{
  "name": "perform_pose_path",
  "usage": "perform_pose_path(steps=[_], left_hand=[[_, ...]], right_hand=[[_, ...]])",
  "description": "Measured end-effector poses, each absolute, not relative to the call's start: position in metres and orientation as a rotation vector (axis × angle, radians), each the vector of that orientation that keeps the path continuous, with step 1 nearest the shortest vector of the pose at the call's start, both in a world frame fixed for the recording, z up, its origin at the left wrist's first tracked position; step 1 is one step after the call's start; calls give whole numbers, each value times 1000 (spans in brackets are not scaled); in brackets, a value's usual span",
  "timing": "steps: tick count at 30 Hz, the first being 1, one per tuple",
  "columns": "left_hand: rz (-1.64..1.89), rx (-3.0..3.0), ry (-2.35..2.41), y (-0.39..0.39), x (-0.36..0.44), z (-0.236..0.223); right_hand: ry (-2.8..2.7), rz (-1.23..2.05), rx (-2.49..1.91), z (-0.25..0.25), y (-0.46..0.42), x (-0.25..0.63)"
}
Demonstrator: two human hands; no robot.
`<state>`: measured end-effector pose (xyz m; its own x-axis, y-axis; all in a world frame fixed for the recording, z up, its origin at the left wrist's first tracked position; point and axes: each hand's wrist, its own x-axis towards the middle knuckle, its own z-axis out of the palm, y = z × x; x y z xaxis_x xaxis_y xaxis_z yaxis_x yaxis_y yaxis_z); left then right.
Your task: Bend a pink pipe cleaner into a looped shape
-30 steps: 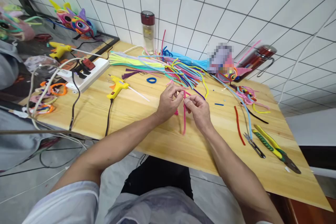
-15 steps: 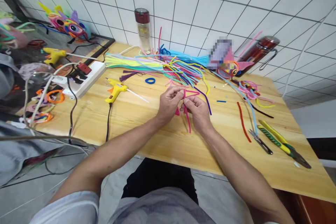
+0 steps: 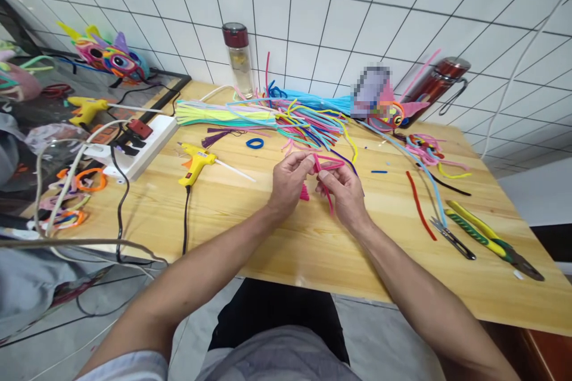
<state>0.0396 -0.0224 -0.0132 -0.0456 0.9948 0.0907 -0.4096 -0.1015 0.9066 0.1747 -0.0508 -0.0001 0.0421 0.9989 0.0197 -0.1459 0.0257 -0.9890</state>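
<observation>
A bright pink pipe cleaner [image 3: 331, 164], bent into a narrow loop with a loose end hanging down, is held above the table between my two hands. My left hand [image 3: 289, 181] pinches it at its left corner with thumb and fingers. On the other side, the thumb and fingers of my right hand [image 3: 344, 195] close on it just below the loop. A small pink ridged piece [image 3: 304, 192] shows beside my left fingers, partly hidden. Behind my hands lies a heap of many-coloured pipe cleaners [image 3: 308, 119].
A yellow glue gun [image 3: 196, 164] and a white power strip [image 3: 147, 149] with cords occupy the left. Thread snips [image 3: 453, 239], pliers [image 3: 500, 244] and a red pipe cleaner [image 3: 420, 205] lie right. A glass bottle [image 3: 239, 59] and a red flask [image 3: 435, 92] stand near the wall.
My right hand has shifted slightly right and down. The pipe cleaner's hanging end has swung right and shows less length below. The whole view has tilted a little.
</observation>
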Motion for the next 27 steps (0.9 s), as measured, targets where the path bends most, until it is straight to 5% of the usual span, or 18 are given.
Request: perform_pose_path(steps=[27], left_hand=[[1369, 981, 851, -21, 44, -19]], right_hand=[[-1138, 1071, -1159, -9, -43, 186]])
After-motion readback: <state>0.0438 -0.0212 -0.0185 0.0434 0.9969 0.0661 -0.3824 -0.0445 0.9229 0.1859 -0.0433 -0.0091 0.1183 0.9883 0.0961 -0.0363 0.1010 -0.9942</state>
